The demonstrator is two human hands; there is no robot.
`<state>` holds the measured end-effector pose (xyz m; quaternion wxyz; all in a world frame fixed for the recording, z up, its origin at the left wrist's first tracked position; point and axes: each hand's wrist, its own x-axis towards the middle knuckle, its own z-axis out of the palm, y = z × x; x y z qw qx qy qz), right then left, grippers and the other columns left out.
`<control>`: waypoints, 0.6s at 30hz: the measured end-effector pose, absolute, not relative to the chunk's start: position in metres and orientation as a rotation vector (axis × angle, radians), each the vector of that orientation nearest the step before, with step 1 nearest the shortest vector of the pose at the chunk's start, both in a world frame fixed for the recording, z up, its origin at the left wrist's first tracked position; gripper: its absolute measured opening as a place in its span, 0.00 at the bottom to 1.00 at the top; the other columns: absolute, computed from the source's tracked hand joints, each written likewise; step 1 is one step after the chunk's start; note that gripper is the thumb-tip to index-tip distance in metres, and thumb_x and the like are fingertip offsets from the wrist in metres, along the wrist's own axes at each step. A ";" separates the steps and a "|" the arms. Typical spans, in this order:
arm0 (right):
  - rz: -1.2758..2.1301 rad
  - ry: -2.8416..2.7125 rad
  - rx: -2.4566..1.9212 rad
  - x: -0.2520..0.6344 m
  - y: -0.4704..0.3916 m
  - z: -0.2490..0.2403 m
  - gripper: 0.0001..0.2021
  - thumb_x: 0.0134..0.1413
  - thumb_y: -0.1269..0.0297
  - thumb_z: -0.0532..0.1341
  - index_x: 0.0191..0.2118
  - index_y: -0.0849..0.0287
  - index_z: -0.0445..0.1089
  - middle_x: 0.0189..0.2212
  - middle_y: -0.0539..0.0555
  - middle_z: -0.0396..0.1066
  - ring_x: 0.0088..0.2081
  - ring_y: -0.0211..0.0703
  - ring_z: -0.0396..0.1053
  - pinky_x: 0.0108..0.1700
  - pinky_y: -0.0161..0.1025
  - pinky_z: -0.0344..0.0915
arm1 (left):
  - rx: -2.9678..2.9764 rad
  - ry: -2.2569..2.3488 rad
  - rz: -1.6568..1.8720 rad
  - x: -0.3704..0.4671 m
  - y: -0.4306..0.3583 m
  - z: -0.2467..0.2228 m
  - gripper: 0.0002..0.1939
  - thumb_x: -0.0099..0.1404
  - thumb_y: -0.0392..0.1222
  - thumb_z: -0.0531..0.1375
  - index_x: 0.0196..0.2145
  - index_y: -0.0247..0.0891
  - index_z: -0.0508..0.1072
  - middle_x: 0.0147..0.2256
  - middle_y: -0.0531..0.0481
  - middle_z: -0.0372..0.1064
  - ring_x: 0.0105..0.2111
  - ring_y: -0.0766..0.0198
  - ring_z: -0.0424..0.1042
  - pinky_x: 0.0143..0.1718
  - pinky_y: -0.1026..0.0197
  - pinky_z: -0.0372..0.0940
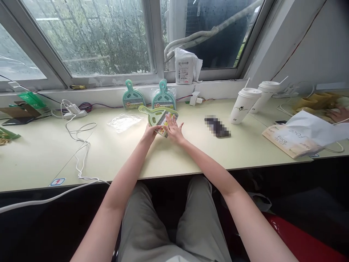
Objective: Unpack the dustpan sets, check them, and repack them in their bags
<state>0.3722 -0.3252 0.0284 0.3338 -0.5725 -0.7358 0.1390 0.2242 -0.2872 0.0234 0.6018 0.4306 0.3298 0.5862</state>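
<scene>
1. Left hand (153, 132): fingers closed on the lower left side of a light-green dustpan (160, 118), thumb laid across its front.
2. Right hand (174, 131): fingers spread and extended, resting against the printed face of the same dustpan; not wrapped around it.
3. Dustpan position: held tilted over the bench (109, 153), nearer the back edge than the front, handle pointing up and left. Whether its lower corner touched the bench could not be told.
4. Behind it, two teal dustpans, left one (133, 96) and right one (163, 97), stood handle-up at the back edge, against the low wall under the window.
5. A crumpled clear plastic bag (124, 122) lay flat to the left of the hands.
6. To the right of the hands, a dark, pixelated object (219, 127) lay on the bench; details unreadable.
7. Farther right, two white lidded cups with straws, near one (244, 105) and far one (265, 91), stood close together.
8. A tissue pack (296, 136) lay close to the front edge, toward the right end.
9. White cables (49, 201) trailed across the left part and past the front edge.
</scene>
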 end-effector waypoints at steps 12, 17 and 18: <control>1.418 -0.961 -0.956 0.385 -0.315 0.018 0.05 0.62 0.70 0.59 0.43 0.58 0.65 0.44 0.56 0.78 0.39 0.42 0.80 0.52 0.48 0.75 | 1.179 0.801 1.241 0.216 -0.294 0.030 0.31 0.45 0.37 0.73 0.48 0.38 0.71 0.43 0.45 0.75 0.45 0.56 0.75 0.49 0.57 0.72; 1.377 -0.871 -0.893 0.386 -0.310 0.017 0.05 0.60 0.74 0.60 0.40 0.58 0.66 0.37 0.53 0.80 0.35 0.42 0.80 0.48 0.48 0.77 | 1.480 1.317 1.286 0.200 -0.282 0.031 0.24 0.69 0.55 0.52 0.53 0.38 0.71 0.55 0.39 0.69 0.58 0.52 0.67 0.60 0.49 0.64; 1.367 -0.867 -0.886 0.387 -0.309 0.016 0.05 0.60 0.75 0.60 0.40 0.59 0.66 0.36 0.53 0.80 0.34 0.41 0.79 0.48 0.48 0.78 | 1.581 1.546 1.313 0.194 -0.278 0.029 0.24 0.71 0.52 0.48 0.56 0.38 0.69 0.59 0.39 0.65 0.62 0.52 0.62 0.63 0.48 0.60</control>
